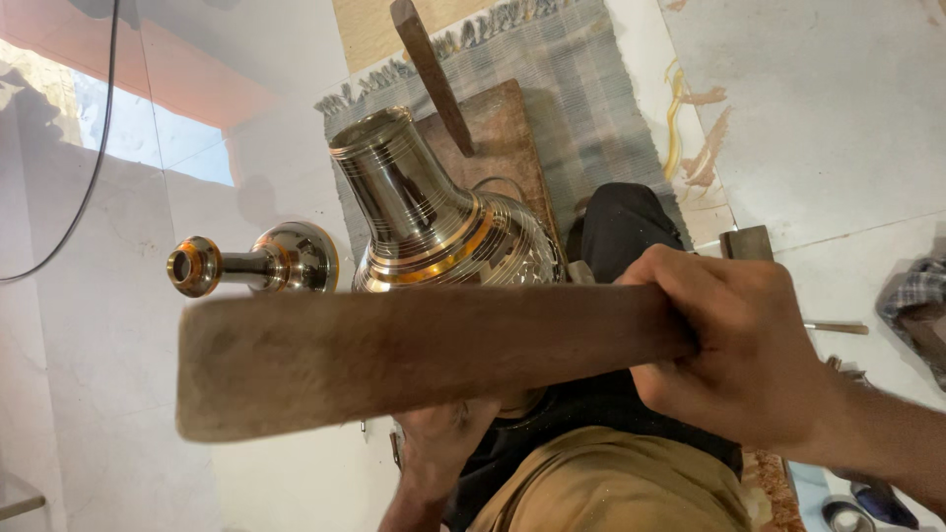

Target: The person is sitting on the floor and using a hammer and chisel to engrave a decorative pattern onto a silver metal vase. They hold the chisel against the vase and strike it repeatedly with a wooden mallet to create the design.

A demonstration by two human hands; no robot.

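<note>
viewed from above, looking down at a pale tiled floor [838, 118] with a grey fringed mat [581, 89] spread over it and a worn wooden board [503, 138] lying on the mat. largest in view: a flat, blurred wooden bat [394, 355] crossing the middle of the picture, raised above the work, its handle end clenched in the right hand [739, 355] with fingers wrapped fully round it. behind the bat, a shiny brass and steel vessel [434, 217], shaped like a bell or vase with a flared neck and a rounded, engraved body banded in gold and silver, resting over the lap above the board's near end. appears already polished and patterned, so the shaping looks well advanced; judging by the lifted bat, some tapping or truing seems left. left hand [439, 443] below the vessel, partly hidden by the bat, seemingly steadying the base; grip there cannot be told. to the left, well apart on the floor, a smaller matching metal stem piece [261, 261] with a ringed brass mouth, not joined to the vessel. a second wooden stick [429, 69] lying slanted across the board beyond the neck. smallest: a thin rod [836, 327] and scattered small tools at the right edge.
</note>
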